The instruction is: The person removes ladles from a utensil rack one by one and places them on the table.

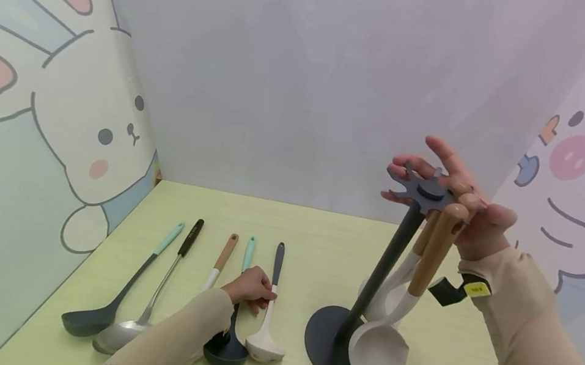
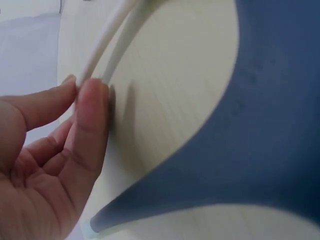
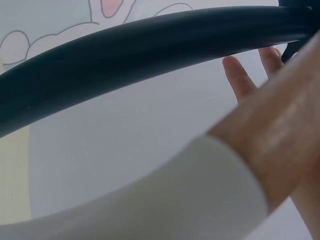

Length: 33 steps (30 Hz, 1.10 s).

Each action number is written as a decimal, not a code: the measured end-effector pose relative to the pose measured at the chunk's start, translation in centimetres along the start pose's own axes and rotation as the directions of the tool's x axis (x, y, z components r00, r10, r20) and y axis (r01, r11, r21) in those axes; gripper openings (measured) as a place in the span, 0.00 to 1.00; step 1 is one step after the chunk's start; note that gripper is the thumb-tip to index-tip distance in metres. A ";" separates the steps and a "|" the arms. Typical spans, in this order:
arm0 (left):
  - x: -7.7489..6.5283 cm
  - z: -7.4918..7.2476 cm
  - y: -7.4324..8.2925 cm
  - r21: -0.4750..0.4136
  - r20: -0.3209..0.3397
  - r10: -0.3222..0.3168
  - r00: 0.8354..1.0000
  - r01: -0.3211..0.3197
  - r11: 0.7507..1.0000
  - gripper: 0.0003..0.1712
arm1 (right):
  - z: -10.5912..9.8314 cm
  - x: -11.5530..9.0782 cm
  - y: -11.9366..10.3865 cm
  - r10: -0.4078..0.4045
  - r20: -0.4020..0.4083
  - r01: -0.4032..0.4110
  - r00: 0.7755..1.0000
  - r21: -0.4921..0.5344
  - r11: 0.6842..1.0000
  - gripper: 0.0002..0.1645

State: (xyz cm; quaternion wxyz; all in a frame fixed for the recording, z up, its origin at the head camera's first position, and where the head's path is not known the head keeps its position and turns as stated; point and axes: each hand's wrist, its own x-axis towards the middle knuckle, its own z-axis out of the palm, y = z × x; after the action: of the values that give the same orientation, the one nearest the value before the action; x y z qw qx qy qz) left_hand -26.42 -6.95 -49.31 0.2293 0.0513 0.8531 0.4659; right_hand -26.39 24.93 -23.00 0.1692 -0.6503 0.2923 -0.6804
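Observation:
In the head view my left hand reaches over the table and pinches the white shaft of a ladle with a grey handle. The left wrist view shows thumb and forefinger meeting on that white shaft. Right beside it lies a black ladle with a mint handle, large and close in that view. My right hand is at the top of a black utensil stand, its fingers extended behind the hooks. White ladles with wooden handles hang there, their handle tops against this hand. The stand leans in view.
Left on the table lie another mint-handled black ladle, a steel ladle with a black handle, and a wooden-handled white utensil, partly covered by my left sleeve. Cartoon-printed walls enclose the sides; a plain wall stands behind.

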 end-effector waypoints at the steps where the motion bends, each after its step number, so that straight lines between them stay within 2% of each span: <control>1: 0.0 0.0 0.0 0.011 -0.002 0.001 1.000 -0.001 1.000 0.12 | 0.0 0.1 0.1 -0.008 0.012 0.008 1.000 0.009 1.000 0.49; 6: -0.2 -0.1 0.3 0.077 -0.014 0.016 1.000 -0.015 0.997 0.14 | 0.0 0.1 0.1 -0.034 0.021 0.032 0.999 0.064 0.997 0.49; 9: -0.4 -0.1 0.6 0.138 -0.034 0.061 0.998 -0.056 0.989 0.14 | 0.1 0.0 0.1 -0.040 -0.005 0.040 0.999 0.073 0.997 0.48; 14: -0.6 0.1 0.8 0.264 -0.072 0.147 0.987 -0.123 0.957 0.18 | 0.3 -0.2 0.1 -0.067 -0.022 0.069 0.998 0.094 0.993 0.46; 18: -0.6 0.3 0.9 0.320 -0.089 0.174 0.981 -0.137 0.938 0.22 | 0.6 -0.3 0.1 -0.095 -0.057 0.100 0.994 0.100 0.990 0.45; 22: -0.5 0.4 0.9 0.387 -0.099 0.195 0.976 -0.143 0.911 0.21 | 0.7 -0.8 -0.2 -0.096 -0.128 0.103 0.987 0.046 0.994 0.44; 25: -0.4 0.4 1.0 0.439 -0.105 0.209 0.972 -0.143 0.887 0.16 | 0.8 -1.3 -0.4 -0.079 -0.200 0.084 0.977 0.018 0.996 0.44; 28: -0.4 0.4 1.2 0.465 -0.116 0.218 0.969 -0.141 0.874 0.13 | 1.0 -1.8 -0.8 -0.063 -0.285 0.070 0.956 0.017 0.997 0.45; 33: -0.6 0.4 1.9 0.506 -0.142 0.266 0.953 -0.161 0.847 0.22 | 1.2 -2.4 -1.3 -0.040 -0.407 0.039 0.912 -0.010 0.999 0.47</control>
State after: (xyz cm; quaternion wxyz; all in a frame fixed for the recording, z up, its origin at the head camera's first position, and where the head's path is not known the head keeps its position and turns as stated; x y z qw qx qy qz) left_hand -25.95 -5.79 -47.69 0.0653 0.1540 0.9508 0.2607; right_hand -24.80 27.22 -24.12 0.0901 -0.5004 0.3085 -0.8040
